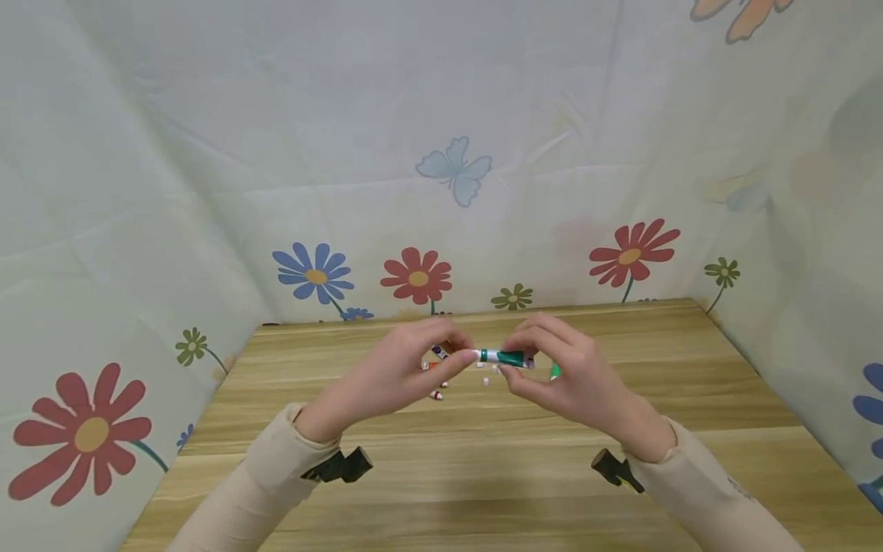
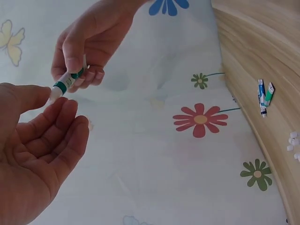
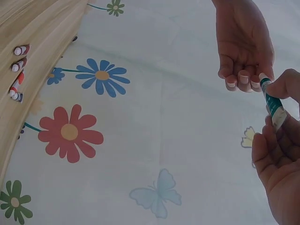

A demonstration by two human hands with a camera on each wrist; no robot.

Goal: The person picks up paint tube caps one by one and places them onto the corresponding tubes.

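Observation:
A small green-and-white paint tube (image 1: 510,358) is held up level above the table between both hands. My right hand (image 1: 576,364) pinches its green body between thumb and fingers. At the other end, my left hand (image 1: 386,372) pinches the white cap (image 2: 56,92) with thumb and forefinger. The left hand's other fingers are loosely bent, seen in the left wrist view. In the right wrist view the tube slants, its cap end toward the left hand's fingertips and its flat tail near the right palm.
Several loose white caps (image 1: 486,381) lie on the wooden table (image 1: 483,475) beyond the hands. Several paint tubes (image 3: 19,65) lie toward the left. On the right, a blue tube (image 2: 261,97) lies beside a green tube (image 2: 269,94). Flower-patterned cloth (image 1: 345,192) surrounds the table.

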